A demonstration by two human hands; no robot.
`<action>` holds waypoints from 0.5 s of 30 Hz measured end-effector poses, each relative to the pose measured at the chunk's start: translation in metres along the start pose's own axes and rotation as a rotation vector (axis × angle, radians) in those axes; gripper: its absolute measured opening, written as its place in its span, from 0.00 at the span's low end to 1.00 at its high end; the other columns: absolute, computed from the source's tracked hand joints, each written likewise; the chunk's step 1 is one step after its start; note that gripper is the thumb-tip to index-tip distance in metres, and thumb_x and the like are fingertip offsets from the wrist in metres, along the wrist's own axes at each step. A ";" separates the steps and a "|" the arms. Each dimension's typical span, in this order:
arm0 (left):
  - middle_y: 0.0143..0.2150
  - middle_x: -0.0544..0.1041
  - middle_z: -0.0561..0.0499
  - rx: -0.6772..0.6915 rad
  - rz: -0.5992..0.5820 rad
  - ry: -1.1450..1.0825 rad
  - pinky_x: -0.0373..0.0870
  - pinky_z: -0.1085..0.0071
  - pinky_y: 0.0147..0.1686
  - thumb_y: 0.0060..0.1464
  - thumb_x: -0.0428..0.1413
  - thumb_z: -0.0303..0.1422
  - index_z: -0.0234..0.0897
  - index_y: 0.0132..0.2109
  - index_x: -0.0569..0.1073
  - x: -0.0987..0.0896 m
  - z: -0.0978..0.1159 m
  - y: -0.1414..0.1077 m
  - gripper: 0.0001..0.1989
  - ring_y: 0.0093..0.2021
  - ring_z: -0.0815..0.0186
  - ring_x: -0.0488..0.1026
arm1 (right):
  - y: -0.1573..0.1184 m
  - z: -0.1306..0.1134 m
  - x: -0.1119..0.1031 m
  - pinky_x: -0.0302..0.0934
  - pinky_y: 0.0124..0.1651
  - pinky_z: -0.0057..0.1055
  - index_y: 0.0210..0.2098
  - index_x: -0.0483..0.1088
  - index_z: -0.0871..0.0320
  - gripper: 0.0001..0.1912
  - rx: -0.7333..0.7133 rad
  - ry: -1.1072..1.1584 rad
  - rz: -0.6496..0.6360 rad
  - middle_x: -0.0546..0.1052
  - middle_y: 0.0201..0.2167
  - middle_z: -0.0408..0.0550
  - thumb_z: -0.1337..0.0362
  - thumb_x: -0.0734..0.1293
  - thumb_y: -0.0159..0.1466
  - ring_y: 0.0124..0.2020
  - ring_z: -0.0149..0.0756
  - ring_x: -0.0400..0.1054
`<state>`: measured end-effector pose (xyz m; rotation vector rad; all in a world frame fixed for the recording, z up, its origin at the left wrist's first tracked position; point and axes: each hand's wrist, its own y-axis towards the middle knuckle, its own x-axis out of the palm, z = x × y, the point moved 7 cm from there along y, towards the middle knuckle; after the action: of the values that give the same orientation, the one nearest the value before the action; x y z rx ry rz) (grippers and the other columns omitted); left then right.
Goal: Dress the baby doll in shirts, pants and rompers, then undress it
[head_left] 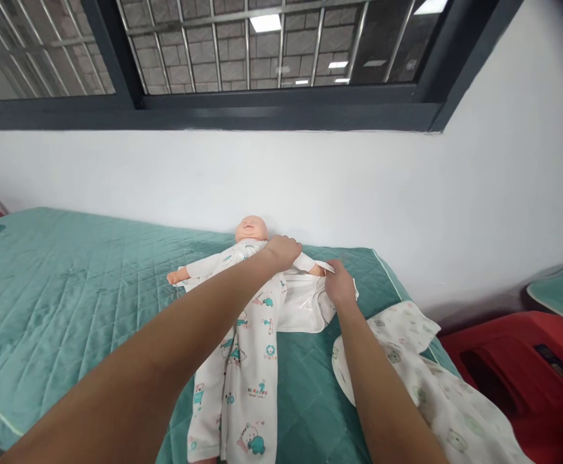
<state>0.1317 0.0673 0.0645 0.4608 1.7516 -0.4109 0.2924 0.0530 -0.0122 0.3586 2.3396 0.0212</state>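
Note:
A baby doll (251, 229) lies on its back, its head toward the wall, in white clothes with teal and red animal prints. My left hand (284, 252) is closed on the doll's sleeved arm at the right of the picture, near the shoulder. Between thumb and fingers, my right hand (340, 283) pinches the white sleeve cuff (327, 266) beside the doll's small hand (317, 270). A white garment panel (303, 303) lies spread below that arm, its inner side up. The doll's other arm (204, 266) stretches out to the left, its hand bare.
A green quilted cover (93, 290) lies under the doll. At the right, another white printed baby garment (421, 367) hangs over the cover's edge, near a red plastic bed frame (513, 374). The white wall (214, 174) and a barred window (262, 51) stand behind.

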 end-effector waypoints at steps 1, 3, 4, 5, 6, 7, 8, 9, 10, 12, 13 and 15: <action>0.53 0.75 0.35 -0.004 0.000 0.000 0.71 0.61 0.46 0.57 0.51 0.25 0.32 0.56 0.71 -0.002 -0.002 -0.002 0.19 0.51 0.53 0.74 | 0.001 0.001 -0.001 0.60 0.51 0.38 0.51 0.71 0.56 0.20 -0.001 0.030 0.013 0.77 0.47 0.55 0.66 0.55 0.63 0.50 0.47 0.70; 0.53 0.75 0.35 -0.015 -0.002 0.001 0.71 0.60 0.46 0.57 0.51 0.25 0.32 0.56 0.70 -0.006 -0.005 -0.005 0.19 0.50 0.52 0.75 | 0.003 0.004 -0.002 0.60 0.52 0.38 0.50 0.71 0.58 0.20 -0.002 0.104 0.041 0.77 0.47 0.56 0.66 0.57 0.62 0.49 0.47 0.70; 0.53 0.75 0.34 -0.021 -0.003 0.002 0.71 0.60 0.45 0.57 0.51 0.25 0.32 0.56 0.70 -0.007 -0.007 -0.007 0.19 0.50 0.52 0.75 | 0.005 0.006 -0.003 0.61 0.52 0.38 0.49 0.72 0.58 0.19 -0.004 0.147 0.052 0.78 0.46 0.56 0.65 0.58 0.61 0.48 0.47 0.70; 0.53 0.75 0.35 -0.027 -0.005 0.003 0.71 0.59 0.45 0.57 0.50 0.25 0.31 0.56 0.70 -0.009 -0.009 -0.009 0.20 0.50 0.52 0.75 | 0.006 0.008 -0.003 0.61 0.52 0.38 0.47 0.72 0.59 0.19 -0.004 0.195 0.061 0.78 0.45 0.56 0.64 0.59 0.60 0.48 0.46 0.70; 0.53 0.75 0.35 -0.032 -0.006 0.003 0.71 0.59 0.45 0.57 0.50 0.25 0.31 0.56 0.70 -0.010 -0.010 -0.010 0.20 0.50 0.52 0.75 | 0.008 0.010 -0.002 0.62 0.51 0.38 0.46 0.73 0.59 0.18 -0.003 0.247 0.069 0.78 0.44 0.55 0.64 0.60 0.59 0.47 0.46 0.70; 0.52 0.75 0.35 -0.036 -0.009 0.003 0.71 0.59 0.44 0.57 0.50 0.25 0.31 0.56 0.70 -0.011 -0.012 -0.012 0.19 0.50 0.52 0.75 | 0.009 0.013 -0.002 0.62 0.50 0.37 0.44 0.73 0.60 0.18 0.002 0.302 0.075 0.78 0.43 0.55 0.63 0.61 0.58 0.46 0.46 0.70; 0.52 0.75 0.35 -0.040 -0.012 0.002 0.72 0.59 0.44 0.57 0.50 0.25 0.31 0.56 0.70 -0.012 -0.013 -0.013 0.19 0.49 0.51 0.75 | 0.011 0.015 -0.001 0.63 0.48 0.37 0.43 0.73 0.60 0.17 0.013 0.362 0.080 0.79 0.42 0.54 0.63 0.61 0.56 0.45 0.45 0.71; 0.52 0.75 0.35 -0.044 -0.016 0.000 0.72 0.59 0.43 0.57 0.50 0.25 0.31 0.55 0.70 -0.012 -0.014 -0.014 0.19 0.49 0.51 0.75 | 0.012 0.018 0.001 0.64 0.46 0.36 0.42 0.73 0.59 0.17 0.027 0.428 0.081 0.79 0.41 0.53 0.62 0.62 0.55 0.43 0.45 0.72; 0.51 0.75 0.35 -0.047 -0.019 -0.002 0.72 0.59 0.43 0.56 0.50 0.25 0.31 0.55 0.70 -0.012 -0.015 -0.015 0.19 0.48 0.52 0.75 | 0.013 0.020 0.003 0.65 0.44 0.36 0.41 0.73 0.59 0.16 0.044 0.500 0.079 0.79 0.40 0.51 0.62 0.63 0.54 0.41 0.44 0.72; 0.51 0.76 0.36 -0.049 -0.022 -0.008 0.72 0.60 0.43 0.56 0.51 0.25 0.32 0.54 0.70 -0.012 -0.015 -0.016 0.18 0.48 0.53 0.75 | 0.013 0.023 0.007 0.67 0.37 0.34 0.40 0.73 0.58 0.17 0.083 0.650 0.059 0.80 0.36 0.49 0.61 0.66 0.51 0.36 0.42 0.74; 0.51 0.76 0.37 -0.048 -0.023 -0.012 0.72 0.61 0.43 0.56 0.51 0.26 0.32 0.54 0.70 -0.011 -0.015 -0.017 0.18 0.48 0.53 0.76 | 0.013 0.024 0.009 0.68 0.35 0.33 0.40 0.72 0.57 0.17 0.103 0.724 0.043 0.80 0.34 0.48 0.61 0.67 0.50 0.33 0.41 0.74; 0.51 0.75 0.37 -0.044 -0.022 -0.022 0.72 0.61 0.43 0.57 0.51 0.26 0.32 0.54 0.70 -0.009 -0.012 -0.017 0.17 0.48 0.53 0.75 | 0.012 0.024 0.012 0.68 0.31 0.33 0.38 0.72 0.56 0.17 0.143 0.853 0.010 0.80 0.29 0.46 0.62 0.69 0.47 0.29 0.40 0.74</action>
<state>0.1144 0.0576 0.0761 0.4052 1.7424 -0.3908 0.3040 0.0657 -0.0357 0.4993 3.1928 0.0132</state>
